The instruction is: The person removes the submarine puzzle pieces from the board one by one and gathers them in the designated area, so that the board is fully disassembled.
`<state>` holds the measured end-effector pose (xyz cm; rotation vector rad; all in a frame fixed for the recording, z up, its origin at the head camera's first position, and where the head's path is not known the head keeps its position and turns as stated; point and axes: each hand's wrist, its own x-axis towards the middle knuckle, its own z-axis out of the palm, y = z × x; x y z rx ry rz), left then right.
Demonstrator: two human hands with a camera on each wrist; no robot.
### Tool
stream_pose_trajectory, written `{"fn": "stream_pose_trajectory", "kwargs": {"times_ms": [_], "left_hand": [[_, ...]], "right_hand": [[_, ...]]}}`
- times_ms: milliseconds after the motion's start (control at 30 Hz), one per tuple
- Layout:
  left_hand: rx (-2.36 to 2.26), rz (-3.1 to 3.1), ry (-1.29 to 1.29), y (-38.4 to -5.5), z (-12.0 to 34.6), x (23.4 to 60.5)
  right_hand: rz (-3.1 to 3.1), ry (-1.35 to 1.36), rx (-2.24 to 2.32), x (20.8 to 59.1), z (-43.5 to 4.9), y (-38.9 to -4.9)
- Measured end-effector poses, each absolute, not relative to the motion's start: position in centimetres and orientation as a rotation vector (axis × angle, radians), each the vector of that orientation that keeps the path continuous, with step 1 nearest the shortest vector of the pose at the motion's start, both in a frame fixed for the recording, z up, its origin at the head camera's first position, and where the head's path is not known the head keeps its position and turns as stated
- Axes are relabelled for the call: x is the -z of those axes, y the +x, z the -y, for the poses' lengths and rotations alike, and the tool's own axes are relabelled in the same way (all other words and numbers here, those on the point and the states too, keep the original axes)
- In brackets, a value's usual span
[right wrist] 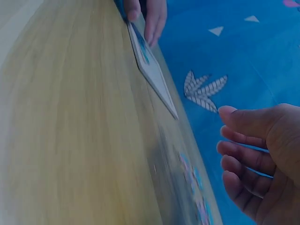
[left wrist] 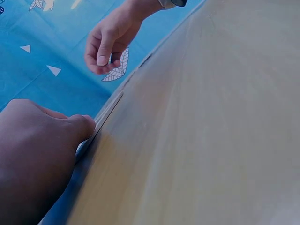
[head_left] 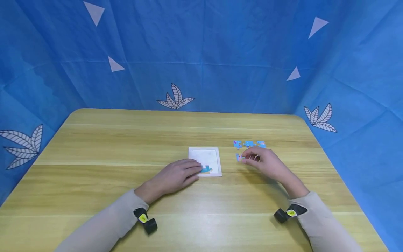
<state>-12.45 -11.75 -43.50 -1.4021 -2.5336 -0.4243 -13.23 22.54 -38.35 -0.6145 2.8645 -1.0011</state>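
Note:
A small white puzzle tray (head_left: 204,154) with a raised rim lies on the table. Joined blue puzzle pieces (head_left: 206,169) sit along its near side, partly covered. My left hand (head_left: 181,175) rests on the tray's left part, its fingers fairly straight and its thumb at the near rim. To the right of the tray, my right hand (head_left: 262,161) hovers with loosely bent fingers. Nothing shows between its thumb and fingers in the right wrist view. A blue and pink puzzle piece (head_left: 238,157) lies just by its fingertips.
Behind my right hand several loose puzzle pieces (head_left: 249,144) lie in a row. The wooden table (head_left: 126,140) has rounded far corners. A blue cloth (head_left: 201,45) with white triangles and leaf prints hangs around the back and sides.

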Motion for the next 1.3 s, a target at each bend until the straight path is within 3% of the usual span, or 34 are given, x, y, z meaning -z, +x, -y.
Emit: {"fn": "stream_pose_trajectory", "kwargs": {"times_ms": [767, 1300], "left_hand": [[0.462, 2.513, -1.410, -13.0, 12.9, 44.1], [0.501, 2.546, -1.395, -12.6, 12.7, 43.8]], "right_hand": [[-2.745, -0.970, 0.748, 38.9, -14.0, -14.2], [-2.764, -1.044, 0.600, 39.5, -12.0, -14.3]]}}
